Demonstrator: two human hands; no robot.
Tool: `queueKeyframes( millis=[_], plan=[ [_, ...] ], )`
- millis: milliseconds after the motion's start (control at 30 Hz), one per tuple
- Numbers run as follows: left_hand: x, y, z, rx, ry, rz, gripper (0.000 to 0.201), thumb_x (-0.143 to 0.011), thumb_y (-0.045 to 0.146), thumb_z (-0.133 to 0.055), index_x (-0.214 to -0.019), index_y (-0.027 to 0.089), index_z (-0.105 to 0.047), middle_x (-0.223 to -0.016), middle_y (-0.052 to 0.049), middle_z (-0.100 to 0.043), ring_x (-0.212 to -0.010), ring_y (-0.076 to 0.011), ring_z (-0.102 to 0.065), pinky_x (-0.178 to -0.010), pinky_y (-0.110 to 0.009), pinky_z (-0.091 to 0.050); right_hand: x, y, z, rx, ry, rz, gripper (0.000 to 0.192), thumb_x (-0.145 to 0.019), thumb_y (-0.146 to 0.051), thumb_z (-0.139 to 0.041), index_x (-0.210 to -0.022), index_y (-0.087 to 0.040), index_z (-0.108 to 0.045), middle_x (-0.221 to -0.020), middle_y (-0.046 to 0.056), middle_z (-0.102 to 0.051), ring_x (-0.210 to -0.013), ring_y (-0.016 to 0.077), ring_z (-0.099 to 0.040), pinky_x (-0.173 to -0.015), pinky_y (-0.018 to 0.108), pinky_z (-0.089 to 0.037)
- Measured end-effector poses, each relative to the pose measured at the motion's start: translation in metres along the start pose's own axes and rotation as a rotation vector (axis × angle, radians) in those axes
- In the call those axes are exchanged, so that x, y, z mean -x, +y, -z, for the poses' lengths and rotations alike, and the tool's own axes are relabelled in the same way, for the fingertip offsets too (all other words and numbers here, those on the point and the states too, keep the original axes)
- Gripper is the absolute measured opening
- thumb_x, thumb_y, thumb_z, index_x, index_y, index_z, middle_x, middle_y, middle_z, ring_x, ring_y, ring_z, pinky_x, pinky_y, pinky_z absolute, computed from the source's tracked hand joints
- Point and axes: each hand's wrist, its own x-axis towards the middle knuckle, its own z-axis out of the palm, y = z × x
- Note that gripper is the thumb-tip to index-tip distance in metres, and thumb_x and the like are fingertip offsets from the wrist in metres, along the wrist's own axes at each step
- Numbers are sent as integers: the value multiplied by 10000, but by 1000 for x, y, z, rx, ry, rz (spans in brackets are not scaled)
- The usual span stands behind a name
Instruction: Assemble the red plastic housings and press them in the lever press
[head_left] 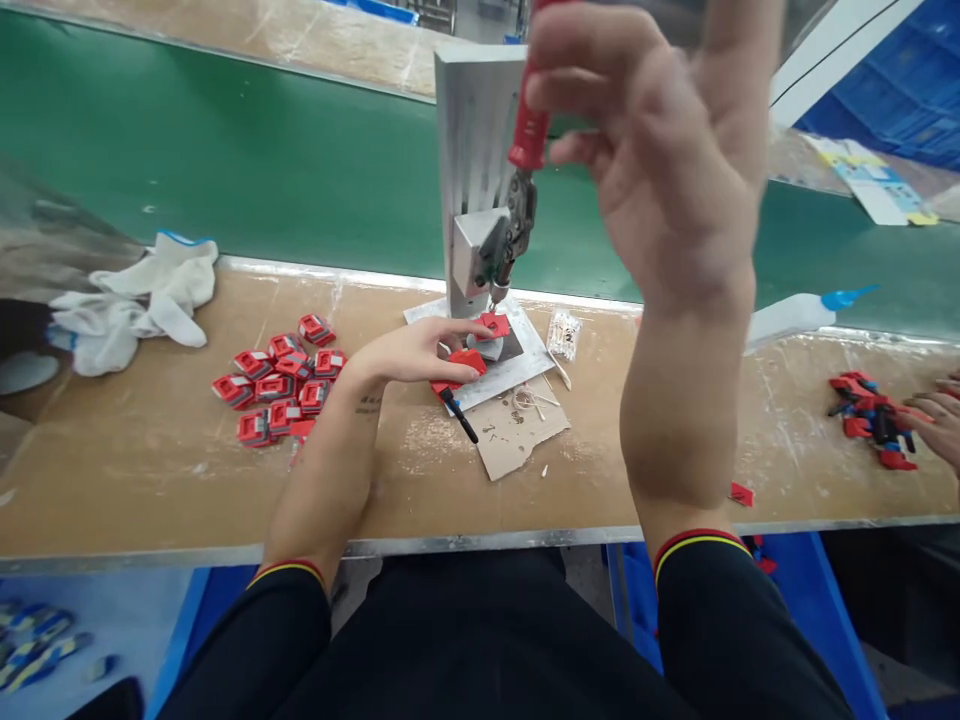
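A red part is pinned under the press tip by the left hand, the right hand is closed around the red lever, raised, pressing judged pending; 1 pile of red parts left of the press remains.

Around the press stand: red parts pile blocks left, cardboard scrap and small bag crowd front and right, bare surface open near front-left edge, beyond gloves.
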Motion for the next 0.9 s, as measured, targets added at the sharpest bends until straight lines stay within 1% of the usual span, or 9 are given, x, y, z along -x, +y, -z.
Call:
queueKeyframes(
  millis=[100, 233, 267, 333, 433, 500, 600, 767, 900],
  plan=[
    [1, -1, 3, 11, 9, 11, 737, -772, 510, -800, -1428, 200, -678, -814, -17, -693, -629, -128, -511, -617, -247, -394, -7, 21, 7, -156, -4, 127, 503, -807, -524, -811, -1210, -276, -639, -1077, -102, -770, -1082, 126, -726, -825, 244, -576],
    [-1, -4, 4, 51, 6, 12, 739, -751, 483, -824, -1418, 197, -683, -821, -19, -695, -625, -125, -520, -599, -242, -395, 42, 90, 17, 121, 255, 74, 311, -914, -532, -735, -1062, -275, -642, -1042, -7, -738, -987, 158, -739, -846, 318, -633],
    [-2, -6, 4, 66, 2, 9, 739, -747, 479, -829, -1413, 191, -685, -824, -24, -703, -636, -130, -535, -604, -245, -407, 58, 110, 15, 189, 211, -35, 291, -919, -492, -731, -1074, -265, -637, -1047, 9, -741, -993, 171, -739, -877, 351, -636],
    [-3, -8, 3, 98, 0, -4, 727, -742, 464, -838, -1398, 188, -691, -844, -34, -721, -676, -145, -576, -636, -255, -445, 82, 144, 3, 247, -29, -219, 421, -832, -390, -806, -1186, -255, -622, -1140, 41, -761, -1061, 220, -736, -919, 402, -631],
    [-3, -11, 2, 178, -7, 1, 737, -736, 433, -849, -1406, 179, -675, -855, -41, -733, -712, -162, -628, -674, -275, -499, 98, 173, -23, 238, -283, -310, 562, -780, -238, -789, -1307, -248, -595, -1289, 87, -749, -1196, 271, -703, -1037, 458, -584],
    [-2, -13, 3, 253, -25, 19, 759, -746, 417, -847, -1433, 171, -638, -824, -36, -732, -689, -162, -648, -658, -277, -519, 97, 179, -35, 200, -312, -327, 465, -811, -194, -722, -1263, -243, -620, -1269, 88, -759, -1191, 268, -705, -1070, 468, -558],
    [3, -16, 5, 355, -5, 36, 736, -772, 406, -837, -1426, 169, -594, -825, -42, -749, -691, -173, -692, -641, -276, -544, 95, 179, -34, 68, -235, -387, 375, -820, -232, -724, -1181, -232, -622, -1175, 71, -777, -1115, 248, -729, -1028, 453, -561],
    [10, -21, 13, 517, 133, 132, 575, -752, 422, -859, -1193, 195, -569, -884, -68, -780, -695, -193, -727, -659, -299, -580, 106, 175, -11, -203, -108, -594, 490, -793, -476, -836, -1118, -248, -549, -926, 2, -784, -830, 167, -719, -806, 349, -572],
    [8, -25, 14, 623, 147, 144, 450, -741, 474, -860, -944, 194, -572, -919, -103, -776, -670, -197, -714, -606, -298, -568, 117, 169, 2, -299, -31, -663, 626, -689, -631, -901, -1055, -259, -555, -875, -12, -784, -759, 140, -703, -680, 276, -558]
  ],
)
